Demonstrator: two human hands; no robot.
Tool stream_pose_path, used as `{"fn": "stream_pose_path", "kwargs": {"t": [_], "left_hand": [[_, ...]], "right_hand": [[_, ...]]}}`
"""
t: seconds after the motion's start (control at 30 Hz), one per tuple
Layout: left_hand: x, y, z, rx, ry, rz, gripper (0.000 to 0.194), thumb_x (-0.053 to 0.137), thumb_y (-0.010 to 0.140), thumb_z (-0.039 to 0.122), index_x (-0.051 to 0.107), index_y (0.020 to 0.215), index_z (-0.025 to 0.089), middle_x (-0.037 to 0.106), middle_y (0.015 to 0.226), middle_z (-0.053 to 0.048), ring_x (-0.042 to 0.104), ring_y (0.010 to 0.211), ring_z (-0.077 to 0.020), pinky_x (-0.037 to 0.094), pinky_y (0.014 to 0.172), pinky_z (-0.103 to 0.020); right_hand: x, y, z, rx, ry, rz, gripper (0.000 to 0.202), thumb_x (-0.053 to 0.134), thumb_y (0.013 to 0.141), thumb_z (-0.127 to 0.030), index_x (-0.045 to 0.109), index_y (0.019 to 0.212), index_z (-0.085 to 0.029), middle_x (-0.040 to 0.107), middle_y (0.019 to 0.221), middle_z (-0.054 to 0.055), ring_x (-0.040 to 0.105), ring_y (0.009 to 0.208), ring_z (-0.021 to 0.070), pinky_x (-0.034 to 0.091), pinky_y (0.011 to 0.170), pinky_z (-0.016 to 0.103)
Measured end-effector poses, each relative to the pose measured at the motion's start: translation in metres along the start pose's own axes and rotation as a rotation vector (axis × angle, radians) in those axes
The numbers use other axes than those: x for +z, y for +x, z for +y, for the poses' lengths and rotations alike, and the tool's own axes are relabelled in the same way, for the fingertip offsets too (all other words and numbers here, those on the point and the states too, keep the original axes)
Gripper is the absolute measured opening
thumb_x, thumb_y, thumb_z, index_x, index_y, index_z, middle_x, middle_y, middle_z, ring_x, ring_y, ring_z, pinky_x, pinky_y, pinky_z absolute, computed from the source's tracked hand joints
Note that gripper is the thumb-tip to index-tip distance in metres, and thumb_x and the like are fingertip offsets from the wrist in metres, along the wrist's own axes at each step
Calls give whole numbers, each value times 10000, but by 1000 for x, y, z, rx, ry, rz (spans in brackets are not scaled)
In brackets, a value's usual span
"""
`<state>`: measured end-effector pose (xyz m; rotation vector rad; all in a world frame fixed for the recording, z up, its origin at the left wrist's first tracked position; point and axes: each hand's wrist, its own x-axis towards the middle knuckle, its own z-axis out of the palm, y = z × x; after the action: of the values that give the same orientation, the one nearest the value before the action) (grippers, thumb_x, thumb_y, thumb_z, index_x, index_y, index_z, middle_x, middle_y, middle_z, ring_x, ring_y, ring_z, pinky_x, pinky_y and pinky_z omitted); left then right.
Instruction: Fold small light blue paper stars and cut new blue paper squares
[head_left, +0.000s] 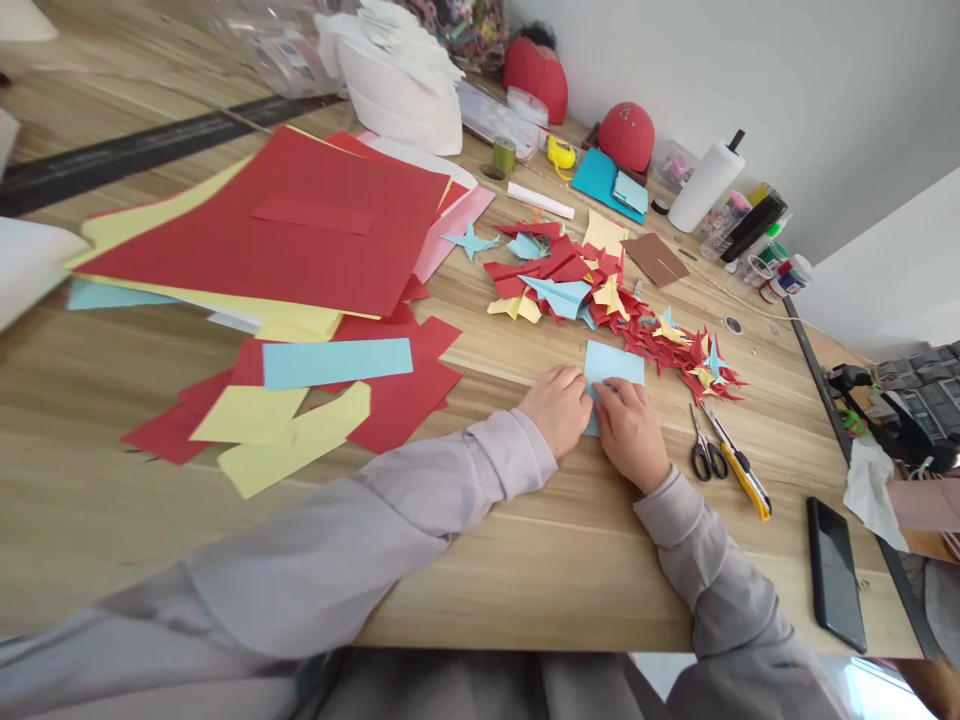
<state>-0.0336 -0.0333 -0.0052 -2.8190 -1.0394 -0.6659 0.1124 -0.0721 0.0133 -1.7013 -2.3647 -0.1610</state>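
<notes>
A small light-blue sheet of paper (615, 362) lies on the wooden table in front of me, partly covered by my hands. My left hand (557, 410) is closed at its left edge, with the fingers curled and the tips partly hidden. From the lower right, my right hand (632, 428) presses bent fingers and thumb onto the same paper. Just beyond it spreads a heap of folded paper pieces (555, 265), mostly red, with some blue and yellow ones. Black-handled scissors (706, 452) and a yellow utility knife (742, 470) rest to the right of my right hand.
Large red and yellow sheets (300, 230) are stacked at left, with loose cut strips (337, 362) before them. A phone (836, 575) lies near the right edge. Brown paper (655, 259), a white roll (706, 185) and several bottles (784, 278) stand or lie along the back.
</notes>
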Motion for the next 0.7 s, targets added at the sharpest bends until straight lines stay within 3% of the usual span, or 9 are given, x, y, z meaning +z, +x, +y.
{"fn": "stream_pose_path", "kwargs": {"t": [0.1, 0.4, 0.53, 0.7], "left_hand": [[2, 2, 0, -3, 15, 31, 253, 433, 823, 117, 669, 880, 46, 645, 950, -179, 542, 1015, -262, 443, 885, -388], [5, 7, 3, 71, 125, 131, 223, 454, 808, 88, 663, 731, 78, 657, 788, -151, 579, 848, -240, 464, 795, -369], [0, 0, 16, 169, 144, 136, 244, 448, 784, 54, 631, 628, 90, 620, 599, -132, 564, 689, -232, 449, 672, -366], [-5, -11, 39, 100, 181, 172, 229, 464, 738, 30, 601, 563, 84, 585, 511, -135, 540, 596, -234, 394, 576, -355]], "right_hand": [[3, 13, 3, 3, -93, -58, 374, 355, 902, -155, 527, 1235, -165, 547, 958, 120, 444, 824, 231, 393, 773, 360], [5, 24, 2, 59, -158, -93, 384, 389, 913, -243, 484, 1283, -272, 473, 968, 95, 383, 817, 225, 333, 715, 329], [4, 23, 2, 72, -173, -123, 385, 395, 912, -253, 478, 1287, -280, 471, 995, 98, 378, 843, 229, 336, 714, 328], [5, 25, 4, 89, -194, -133, 408, 392, 903, -200, 471, 1296, -274, 472, 1010, 99, 390, 851, 226, 352, 736, 331]]}}
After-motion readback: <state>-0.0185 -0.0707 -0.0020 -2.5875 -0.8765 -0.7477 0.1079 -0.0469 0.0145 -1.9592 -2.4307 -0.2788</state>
